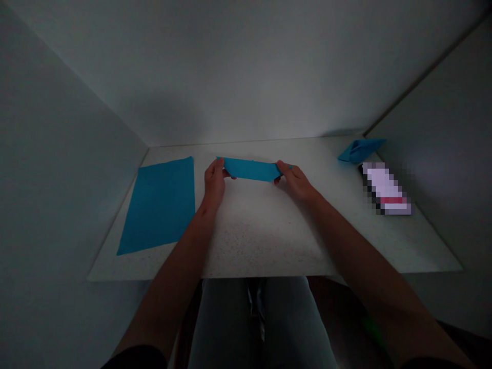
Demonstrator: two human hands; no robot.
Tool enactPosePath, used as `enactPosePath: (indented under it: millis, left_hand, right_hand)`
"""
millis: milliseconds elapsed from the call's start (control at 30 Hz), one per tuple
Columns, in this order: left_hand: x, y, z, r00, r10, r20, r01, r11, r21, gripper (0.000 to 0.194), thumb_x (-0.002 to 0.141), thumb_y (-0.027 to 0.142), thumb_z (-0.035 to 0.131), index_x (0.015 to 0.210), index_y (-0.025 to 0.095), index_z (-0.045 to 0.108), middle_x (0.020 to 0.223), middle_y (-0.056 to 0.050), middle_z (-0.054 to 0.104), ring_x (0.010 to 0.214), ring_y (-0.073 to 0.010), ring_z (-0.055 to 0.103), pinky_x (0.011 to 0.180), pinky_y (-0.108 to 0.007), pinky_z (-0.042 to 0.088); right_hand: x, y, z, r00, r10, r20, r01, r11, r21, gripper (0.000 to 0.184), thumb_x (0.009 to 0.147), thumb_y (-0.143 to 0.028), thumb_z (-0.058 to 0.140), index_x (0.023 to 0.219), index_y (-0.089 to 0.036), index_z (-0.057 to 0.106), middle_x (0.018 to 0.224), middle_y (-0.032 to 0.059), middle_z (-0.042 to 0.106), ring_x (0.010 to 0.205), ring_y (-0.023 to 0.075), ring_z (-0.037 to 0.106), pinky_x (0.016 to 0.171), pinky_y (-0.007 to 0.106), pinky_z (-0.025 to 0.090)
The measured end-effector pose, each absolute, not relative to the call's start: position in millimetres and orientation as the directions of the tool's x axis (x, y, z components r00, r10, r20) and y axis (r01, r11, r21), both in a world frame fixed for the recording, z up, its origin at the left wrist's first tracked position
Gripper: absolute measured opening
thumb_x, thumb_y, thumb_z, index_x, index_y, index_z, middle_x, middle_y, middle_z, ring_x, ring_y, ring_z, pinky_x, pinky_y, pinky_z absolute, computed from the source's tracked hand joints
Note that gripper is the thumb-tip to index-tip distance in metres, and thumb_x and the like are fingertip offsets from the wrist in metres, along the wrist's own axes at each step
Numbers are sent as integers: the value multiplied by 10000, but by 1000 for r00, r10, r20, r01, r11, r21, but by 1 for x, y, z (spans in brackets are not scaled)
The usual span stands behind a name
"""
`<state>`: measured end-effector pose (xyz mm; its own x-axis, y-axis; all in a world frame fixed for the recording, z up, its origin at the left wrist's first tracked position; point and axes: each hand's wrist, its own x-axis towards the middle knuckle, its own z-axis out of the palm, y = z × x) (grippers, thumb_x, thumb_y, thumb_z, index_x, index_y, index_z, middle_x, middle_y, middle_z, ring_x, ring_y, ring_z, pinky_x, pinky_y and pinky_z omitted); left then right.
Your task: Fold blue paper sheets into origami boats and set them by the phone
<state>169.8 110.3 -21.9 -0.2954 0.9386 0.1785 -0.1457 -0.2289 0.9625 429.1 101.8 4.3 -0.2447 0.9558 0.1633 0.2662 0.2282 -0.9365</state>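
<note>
A folded strip of blue paper (249,169) is held between my two hands, above the far middle of the table. My left hand (216,177) grips its left end, thumb on the near face and fingers behind. At the other end my right hand (294,179) pinches the paper in the same way, and a small corner pokes out past the fingers. Most of the fingers are hidden behind the strip. To the left of my left hand lies a flat blue sheet of paper (161,202).
At the back right corner stands a folded blue paper boat (360,150). A phone (388,189), its screen blurred, lies just in front of it. White walls (246,66) enclose the speckled table (261,246) at the back and both sides.
</note>
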Motion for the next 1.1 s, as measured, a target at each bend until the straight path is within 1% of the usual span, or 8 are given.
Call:
enactPosePath:
  millis: [133,267,467,633,733,867,1000,1100]
  left_hand:
    - [167,110,-20,-344,922,179,-155,-244,957,522,949,718,681,792,237,555,700,2,606,607,-144,651,503,-252,504]
    - [164,112,-21,-359,921,149,-184,-226,956,556,937,771,672,811,243,552,675,14,590,529,-118,569,446,-243,446]
    - [166,114,-26,-307,939,157,-177,-219,960,553,938,797,654,903,246,625,753,-9,658,592,-139,621,507,-273,490]
    - [167,114,-27,-296,944,149,-153,-201,968,596,963,815,586,1049,240,716,978,-78,747,659,-156,662,538,-291,514]
    - [167,113,-26,-299,946,128,-149,-179,972,604,963,810,586,1090,241,741,1034,-88,747,608,-126,626,542,-280,512]
    - [169,110,-24,-274,955,114,-142,-158,977,595,969,791,590,1029,221,751,936,-73,724,576,-114,593,550,-275,498]
    - [174,107,-23,-233,962,141,-128,-174,976,582,981,769,585,975,213,760,867,-62,704,591,-123,584,554,-268,477]
    - [177,105,-24,-188,966,177,-81,-195,977,459,980,657,664,951,211,765,847,-47,704,593,-117,573,558,-253,454]
  right_hand:
    - [432,104,8,-294,925,240,231,313,-921,650,1015,-810,498,1048,-256,835,771,28,688,723,189,641,779,346,553]
    - [436,106,7,-321,898,301,199,374,-906,565,976,-707,669,1360,-302,754,936,20,747,677,150,579,676,313,521]
    - [438,104,5,-365,874,322,271,430,-861,439,890,-607,817,1169,-270,782,871,12,732,710,159,595,678,302,509]
    - [448,105,15,-468,826,312,367,504,-782,312,980,-553,721,1050,-259,801,867,28,757,698,170,637,721,320,520]
    - [462,102,24,-386,849,362,487,520,-701,289,1047,-487,635,1123,-259,795,978,60,790,677,173,659,766,347,539]
    - [482,90,32,-234,882,409,673,450,-587,363,1102,-431,503,1204,-216,777,1077,109,803,695,199,691,821,392,556]
    - [505,73,26,-67,916,395,774,298,-559,466,1111,-478,443,1259,-172,762,1001,137,812,723,248,723,853,436,575]
    - [524,61,18,53,936,349,803,168,-571,565,1065,-567,507,1364,-135,717,929,145,806,695,276,722,830,457,585]
